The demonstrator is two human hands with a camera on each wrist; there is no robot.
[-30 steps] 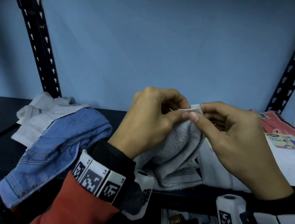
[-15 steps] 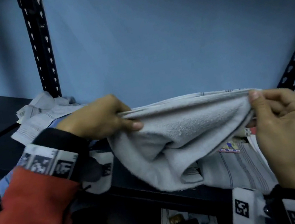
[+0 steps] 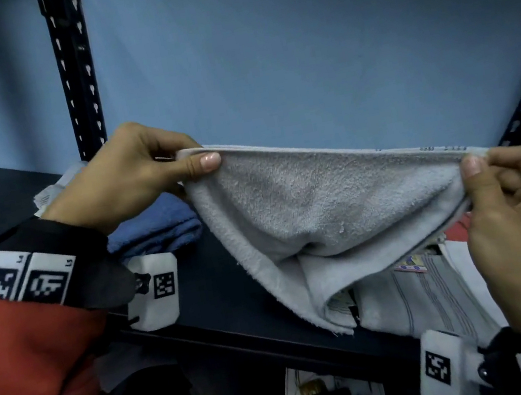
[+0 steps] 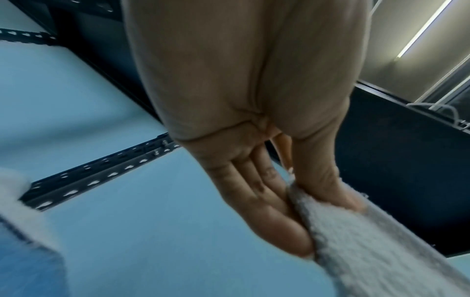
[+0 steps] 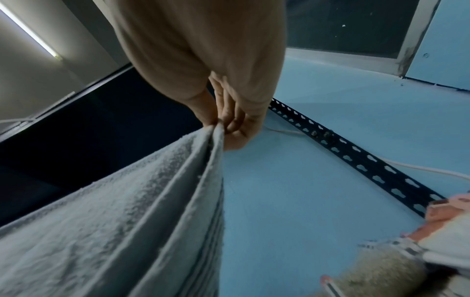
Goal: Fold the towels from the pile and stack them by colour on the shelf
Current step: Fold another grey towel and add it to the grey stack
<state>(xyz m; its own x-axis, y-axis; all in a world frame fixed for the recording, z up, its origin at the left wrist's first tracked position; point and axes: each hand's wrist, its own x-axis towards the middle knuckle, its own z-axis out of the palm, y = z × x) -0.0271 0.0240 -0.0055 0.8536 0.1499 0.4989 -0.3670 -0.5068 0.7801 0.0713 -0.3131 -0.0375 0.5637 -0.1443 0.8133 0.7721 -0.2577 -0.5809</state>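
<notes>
Towel (image 3: 316, 208) corners pinched between fingers (image 3: 201, 164)

A red sleeve (image 3: 20, 361), black cuffs and white wrist bands (image 3: 28, 278) printed with black square markers cover both arms.

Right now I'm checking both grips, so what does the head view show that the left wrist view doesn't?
Only the head view shows the right hand pinching the grey towel's other corner, and the white towels below. Only the left wrist view shows the left hand's fingers straight behind the hem. Both show the left hand holding the towel and the blue towel.
</notes>
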